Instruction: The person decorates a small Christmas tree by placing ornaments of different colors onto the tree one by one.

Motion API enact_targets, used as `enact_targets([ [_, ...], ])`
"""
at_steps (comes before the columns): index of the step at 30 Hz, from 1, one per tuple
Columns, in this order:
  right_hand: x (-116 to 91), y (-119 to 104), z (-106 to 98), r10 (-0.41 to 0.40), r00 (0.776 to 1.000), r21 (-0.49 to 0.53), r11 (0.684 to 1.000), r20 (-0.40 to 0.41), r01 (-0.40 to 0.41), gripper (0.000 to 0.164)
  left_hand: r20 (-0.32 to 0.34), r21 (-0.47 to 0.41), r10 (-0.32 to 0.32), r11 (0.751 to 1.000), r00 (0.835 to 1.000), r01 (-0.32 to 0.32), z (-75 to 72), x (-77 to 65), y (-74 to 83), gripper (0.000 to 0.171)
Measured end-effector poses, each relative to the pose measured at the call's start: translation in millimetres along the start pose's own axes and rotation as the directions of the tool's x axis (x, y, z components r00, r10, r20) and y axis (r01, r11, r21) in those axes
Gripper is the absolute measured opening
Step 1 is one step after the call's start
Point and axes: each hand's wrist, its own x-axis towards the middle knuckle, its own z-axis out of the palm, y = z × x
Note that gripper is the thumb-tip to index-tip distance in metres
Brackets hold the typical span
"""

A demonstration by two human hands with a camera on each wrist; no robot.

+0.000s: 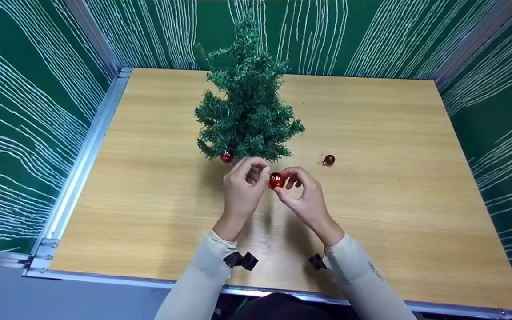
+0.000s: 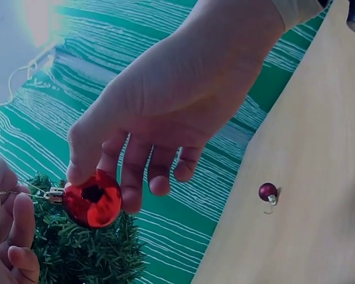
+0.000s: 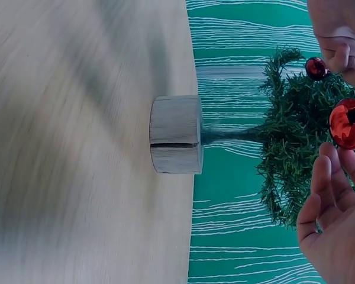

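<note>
A shiny red Christmas bauble (image 1: 276, 181) is in front of a small artificial Christmas tree (image 1: 249, 102). My right hand (image 1: 306, 200) pinches the ball between thumb and fingers. On the other side, my left hand (image 1: 243, 186) pinches the thin gold string (image 2: 21, 192) that runs from the bauble's metal cap (image 2: 55, 195). Another red bauble (image 1: 226, 156) hangs from a low branch at the tree's left front. To the right of the tree, a dark red bauble (image 1: 330, 159) with a string loop lies on the table.
The tree stands on a round, pale wooden base (image 3: 176, 135) with a dark crack. Under everything is a wooden table (image 1: 394, 200), bordered by metal rails (image 1: 82, 155). Green panels with white wavy lines (image 1: 318, 35) enclose the back and sides.
</note>
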Motion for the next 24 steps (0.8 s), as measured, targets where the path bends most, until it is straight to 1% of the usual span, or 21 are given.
enact_targets([
  [5, 2, -23, -3, 0.001, 0.999, -0.009, 1.0, 0.048, 0.0, 0.028, 0.024, 0.0, 0.002, 1.0, 1.0, -0.002, 0.4, -0.9, 3.2, 0.005],
  [8, 1, -12, -2, 0.012, 0.998, -0.011, 1.0, 0.062, -0.011, 0.029, 0.044, 0.003, 0.004, 1.0, 0.999, -0.004, 0.5, -1.3, 3.7, 0.005],
  [9, 1, -7, -1, 0.007, 0.998, -0.011, 1.0, 0.06, -0.006, 0.029, 0.049, 0.008, 0.005, 1.0, 0.999, -0.006, 0.6, -1.5, 3.6, 0.005],
  [12, 3, -11, -3, -0.014, 0.999, -0.008, 1.0, 0.046, 0.014, 0.026, 0.067, 0.012, 0.001, 1.0, 0.998, -0.002, 1.0, -1.8, 2.8, 0.005],
  [16, 11, -37, -9, -0.077, 0.997, 0.013, 0.997, -0.003, 0.077, 0.019, 0.096, 0.002, -0.009, 1.0, 0.995, 0.009, 2.7, -3.9, 2.0, 0.006],
  [19, 16, -41, -10, -0.113, 0.993, 0.026, 0.993, -0.028, 0.113, 0.016, 0.108, 0.004, -0.016, 1.0, 0.994, 0.016, 4.1, -5.6, 2.0, 0.006],
  [24, 20, -44, -11, -0.139, 0.99, 0.024, 0.99, -0.023, 0.139, 0.012, 0.113, 0.007, -0.031, 1.0, 0.993, 0.03, 4.9, -6.1, 2.1, 0.005],
])
